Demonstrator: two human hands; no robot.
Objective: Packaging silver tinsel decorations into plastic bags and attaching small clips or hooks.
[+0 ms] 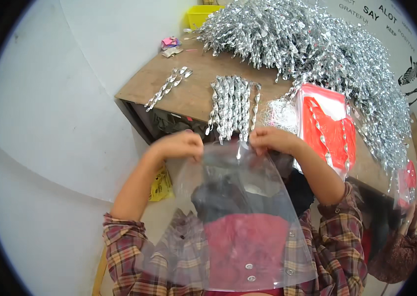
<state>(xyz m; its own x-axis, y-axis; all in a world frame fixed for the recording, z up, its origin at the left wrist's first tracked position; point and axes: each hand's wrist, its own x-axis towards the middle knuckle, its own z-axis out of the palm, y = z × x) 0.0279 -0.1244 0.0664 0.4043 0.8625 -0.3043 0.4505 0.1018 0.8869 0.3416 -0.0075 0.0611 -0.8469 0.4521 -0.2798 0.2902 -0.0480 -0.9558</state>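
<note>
A large clear plastic bag [248,197] hangs in front of my body, and my clothes show through it. My left hand [181,145] pinches its upper edge on one side. On the other side my right hand [272,139] grips the same edge, fingers closed. Just beyond the bag's top, several twisted silver foil strips [230,103] lie side by side on the brown table [179,106], their lower ends at the table's near edge. A smaller group of silver twisted strips [169,88] rests farther left on the tabletop.
A big heap of silver twisted strips [307,44] covers the table's far and right side. Red and clear plastic packaging [329,128] lies right, beside a tangle of white ties [281,114]. A yellow bin [201,17] stands behind. Another person's sleeve [398,256] appears lower right.
</note>
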